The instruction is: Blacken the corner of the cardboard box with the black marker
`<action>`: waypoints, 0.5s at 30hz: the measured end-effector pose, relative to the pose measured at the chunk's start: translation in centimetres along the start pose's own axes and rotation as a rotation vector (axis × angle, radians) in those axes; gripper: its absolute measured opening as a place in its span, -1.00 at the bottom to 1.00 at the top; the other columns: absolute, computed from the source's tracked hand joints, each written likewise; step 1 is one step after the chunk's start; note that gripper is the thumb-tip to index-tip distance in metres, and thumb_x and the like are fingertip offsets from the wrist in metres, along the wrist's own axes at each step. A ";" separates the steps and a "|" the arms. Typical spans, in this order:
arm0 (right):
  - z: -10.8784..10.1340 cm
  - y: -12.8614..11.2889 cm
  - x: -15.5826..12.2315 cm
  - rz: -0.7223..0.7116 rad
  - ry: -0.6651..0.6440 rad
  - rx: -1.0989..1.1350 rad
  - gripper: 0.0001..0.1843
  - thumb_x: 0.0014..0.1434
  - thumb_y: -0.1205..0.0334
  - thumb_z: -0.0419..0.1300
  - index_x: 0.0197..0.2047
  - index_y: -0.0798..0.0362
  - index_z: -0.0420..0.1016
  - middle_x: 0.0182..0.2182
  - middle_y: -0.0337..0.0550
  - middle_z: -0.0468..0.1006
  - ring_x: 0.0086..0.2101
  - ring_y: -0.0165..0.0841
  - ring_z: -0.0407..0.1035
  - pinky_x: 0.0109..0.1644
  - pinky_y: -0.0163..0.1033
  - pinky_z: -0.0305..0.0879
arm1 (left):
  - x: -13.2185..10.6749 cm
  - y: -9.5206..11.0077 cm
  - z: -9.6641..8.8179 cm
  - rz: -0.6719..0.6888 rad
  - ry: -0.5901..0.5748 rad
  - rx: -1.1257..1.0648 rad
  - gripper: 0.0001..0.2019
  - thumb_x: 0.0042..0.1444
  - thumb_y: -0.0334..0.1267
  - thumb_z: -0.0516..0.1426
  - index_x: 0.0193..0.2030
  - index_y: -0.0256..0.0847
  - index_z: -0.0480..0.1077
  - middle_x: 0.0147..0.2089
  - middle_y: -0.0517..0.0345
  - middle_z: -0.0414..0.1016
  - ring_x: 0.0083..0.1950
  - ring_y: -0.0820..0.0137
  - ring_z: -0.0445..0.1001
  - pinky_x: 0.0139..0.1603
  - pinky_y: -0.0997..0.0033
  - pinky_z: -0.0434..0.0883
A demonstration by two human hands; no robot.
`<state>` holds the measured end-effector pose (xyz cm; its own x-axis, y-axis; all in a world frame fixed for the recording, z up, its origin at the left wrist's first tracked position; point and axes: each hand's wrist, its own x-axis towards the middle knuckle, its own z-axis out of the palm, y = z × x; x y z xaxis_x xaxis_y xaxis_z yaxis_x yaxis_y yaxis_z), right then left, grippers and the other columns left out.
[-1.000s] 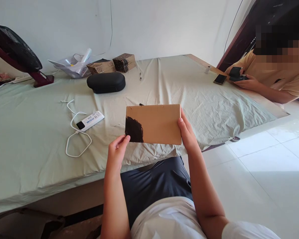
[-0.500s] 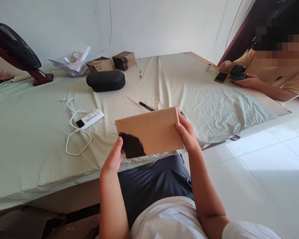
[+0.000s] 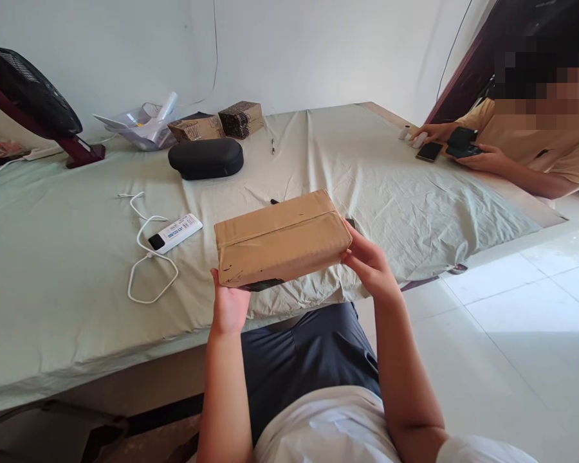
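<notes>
I hold a flat brown cardboard box (image 3: 280, 238) in both hands above the near edge of the table. Its taped top faces up, tilted a little. My left hand (image 3: 229, 305) supports the box's lower left corner from beneath. My right hand (image 3: 369, 260) grips its right end with the fingers curled on the side. A black marker behind the box is mostly hidden.
A pale green sheet (image 3: 53, 257) covers the table. On it lie a white power bank (image 3: 175, 232) with a cable, a black case (image 3: 206, 158), two small brown boxes (image 3: 217, 123), a plastic bag (image 3: 139, 125) and a fan (image 3: 29, 96). Another person (image 3: 525, 141) sits at the right with a phone (image 3: 429, 151).
I have turned the box from its broad black-marked face toward me to its taped side up. The black patch has rolled underneath. The other person's hand reached toward the small white item.
</notes>
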<state>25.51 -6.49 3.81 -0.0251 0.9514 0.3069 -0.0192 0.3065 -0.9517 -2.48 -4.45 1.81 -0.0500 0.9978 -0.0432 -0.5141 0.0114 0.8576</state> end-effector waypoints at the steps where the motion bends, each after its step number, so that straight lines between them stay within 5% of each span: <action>1: 0.1 0.0 0.0 -0.012 0.011 0.010 -0.31 0.38 -0.02 0.35 0.51 -0.40 0.32 0.54 -0.41 0.25 0.55 -0.08 0.07 0.59 0.12 0.15 | 0.0 0.1 0.2 -0.001 -0.011 0.005 -0.20 0.13 0.53 0.17 0.23 -0.06 0.61 0.34 -0.09 0.60 0.50 -0.06 0.41 0.50 -0.20 0.37; 10: 0.3 -0.5 -0.2 -0.063 0.139 -0.096 -0.37 0.35 -0.18 0.34 0.43 -0.33 0.48 0.45 -0.30 0.41 0.49 0.03 0.21 0.57 0.27 0.19 | -0.5 0.1 0.5 -0.032 -0.035 0.068 -0.15 0.13 0.55 0.15 0.31 -0.05 0.56 0.32 -0.08 0.61 0.54 -0.01 0.36 0.50 -0.11 0.38; 15: 0.3 -0.7 -0.2 -0.107 0.169 -0.163 -0.33 0.34 -0.36 0.24 0.41 -0.32 0.51 0.47 -0.35 0.38 0.54 -0.02 0.08 0.63 0.22 0.05 | -0.8 0.4 0.0 0.030 -0.047 0.107 -0.14 0.12 0.56 0.14 0.33 0.00 0.55 0.38 -0.04 0.57 0.54 -0.01 0.35 0.52 -0.08 0.37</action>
<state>25.24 -6.93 4.40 0.1356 0.9008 0.4125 0.1492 0.3930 -0.9073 -2.61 -5.22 2.16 -0.0226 0.9997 0.0052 -0.4186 -0.0142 0.9081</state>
